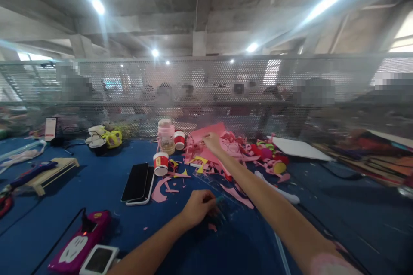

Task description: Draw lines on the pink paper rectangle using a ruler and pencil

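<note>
Pink paper sheet [208, 132] lies at the far end of the reach, under the right hand [211, 141], whose arm stretches straight out, fingers pinched on the sheet's edge. Left hand [197, 207] rests nearer, curled around something small and greenish, too blurred to identify. Paper scraps [226, 167] lie between both hands.

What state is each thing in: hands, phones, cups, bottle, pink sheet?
left hand: closed on a small green-tipped tool
right hand: pinching pink sheet
stacked phones: screens dark, lying flat
red cup: upright
pink bottle: upright, capped
paper scraps: scattered
</note>
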Action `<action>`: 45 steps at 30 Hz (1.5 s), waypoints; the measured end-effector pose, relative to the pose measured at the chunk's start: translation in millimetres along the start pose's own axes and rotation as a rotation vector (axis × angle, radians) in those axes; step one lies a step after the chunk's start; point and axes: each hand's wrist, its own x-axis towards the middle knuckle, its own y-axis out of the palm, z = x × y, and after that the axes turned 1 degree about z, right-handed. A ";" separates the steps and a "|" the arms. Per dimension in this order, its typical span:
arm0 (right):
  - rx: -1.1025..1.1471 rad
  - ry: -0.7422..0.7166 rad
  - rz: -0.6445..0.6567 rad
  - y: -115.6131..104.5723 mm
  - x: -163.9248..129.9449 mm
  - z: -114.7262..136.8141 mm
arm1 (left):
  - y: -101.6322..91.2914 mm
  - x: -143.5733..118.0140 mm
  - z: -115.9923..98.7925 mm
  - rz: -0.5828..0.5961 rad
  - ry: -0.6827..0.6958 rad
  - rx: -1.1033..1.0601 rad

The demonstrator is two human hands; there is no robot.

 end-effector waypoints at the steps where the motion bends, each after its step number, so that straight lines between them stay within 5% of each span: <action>1: -0.015 0.004 0.019 -6.0 -6.4 -4.7 | -0.2 -0.6 0.0 -0.002 -0.002 0.010; 6: -0.091 -0.010 0.104 -55.7 -43.7 -26.9 | -2.4 -4.7 -2.7 0.004 -0.021 0.045; 12: -0.262 0.012 -0.099 -115.4 -53.1 -43.0 | -3.1 -7.9 -6.9 -0.025 -0.038 0.055; 22: -0.597 0.077 0.155 -53.5 -82.4 -58.0 | -4.9 -9.5 -5.5 -0.018 -0.064 0.054; 27: -0.628 0.142 0.236 -62.8 -71.4 -62.9 | -5.9 -11.9 -8.7 -0.014 -0.082 0.052; 36: -0.643 0.251 0.156 -69.5 -55.4 -76.7 | -5.3 -11.6 -7.6 -0.023 -0.079 0.029; 45: -0.640 0.110 0.125 -73.3 -61.0 -65.3 | -5.1 -14.6 -9.1 -0.114 -0.020 -0.116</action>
